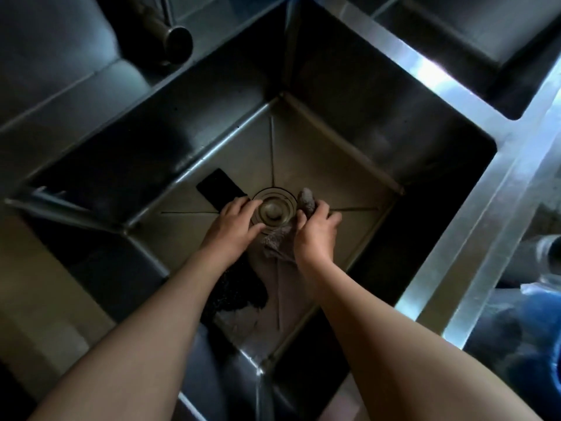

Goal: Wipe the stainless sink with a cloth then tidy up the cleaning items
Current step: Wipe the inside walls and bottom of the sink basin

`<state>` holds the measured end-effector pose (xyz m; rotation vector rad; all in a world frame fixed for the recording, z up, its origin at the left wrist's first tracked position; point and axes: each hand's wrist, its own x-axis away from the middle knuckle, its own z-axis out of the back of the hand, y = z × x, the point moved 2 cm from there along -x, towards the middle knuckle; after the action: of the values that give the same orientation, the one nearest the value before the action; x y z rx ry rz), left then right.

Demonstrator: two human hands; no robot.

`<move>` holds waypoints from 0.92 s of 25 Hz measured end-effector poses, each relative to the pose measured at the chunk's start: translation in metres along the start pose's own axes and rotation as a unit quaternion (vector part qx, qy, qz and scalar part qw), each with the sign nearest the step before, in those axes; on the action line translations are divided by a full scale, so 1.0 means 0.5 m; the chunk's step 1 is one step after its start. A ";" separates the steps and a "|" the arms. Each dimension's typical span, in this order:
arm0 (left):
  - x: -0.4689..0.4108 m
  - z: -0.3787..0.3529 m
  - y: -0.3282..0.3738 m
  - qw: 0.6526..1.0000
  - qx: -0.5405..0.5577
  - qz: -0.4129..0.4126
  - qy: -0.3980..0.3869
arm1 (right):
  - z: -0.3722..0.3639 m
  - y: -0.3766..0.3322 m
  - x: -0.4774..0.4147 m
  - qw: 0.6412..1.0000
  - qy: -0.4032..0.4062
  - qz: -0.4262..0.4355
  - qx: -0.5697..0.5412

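Note:
I look straight down into a deep stainless sink (pixel 318 153). At its floor's middle sits the round drain strainer (pixel 274 211). My right hand (pixel 315 232) is shut on a grey cloth (pixel 306 200) bunched against the strainer's right edge, with more cloth trailing below at the strainer's near side. My left hand (pixel 235 224) rests on the strainer's left side, fingers spread, holding nothing that I can see. A dark rectangular pad (pixel 218 189) lies flat on the sink floor just left of the drain. A dark scrubby mass (pixel 239 287) lies under my left forearm.
The tap spout (pixel 170 34) hangs over the far left corner. A second basin (pixel 491 41) lies at the upper right beyond a bright steel divider (pixel 455 123). Blue plastic and a bottle (pixel 546 259) sit at the right edge.

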<state>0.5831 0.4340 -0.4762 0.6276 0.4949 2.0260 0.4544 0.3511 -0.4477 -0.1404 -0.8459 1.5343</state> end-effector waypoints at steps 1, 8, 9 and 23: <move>0.013 0.011 0.003 1.000 0.010 0.010 0.006 | 0.011 -0.009 0.005 1.000 -0.002 0.021 -0.008; 0.107 0.078 0.037 0.990 0.041 0.113 0.068 | 0.100 -0.039 0.026 0.991 -0.064 0.115 -0.005; 0.119 0.084 0.051 0.988 0.042 0.128 0.078 | 0.114 -0.043 0.023 0.988 -0.079 0.132 -0.007; 0.205 0.069 0.304 0.816 0.313 0.294 0.386 | 0.244 -0.101 -0.016 0.911 -0.281 0.303 0.019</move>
<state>0.4585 0.4515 -0.3385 0.3009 1.6766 2.6917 0.4290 0.2881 -0.3343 0.0878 -1.3041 2.2303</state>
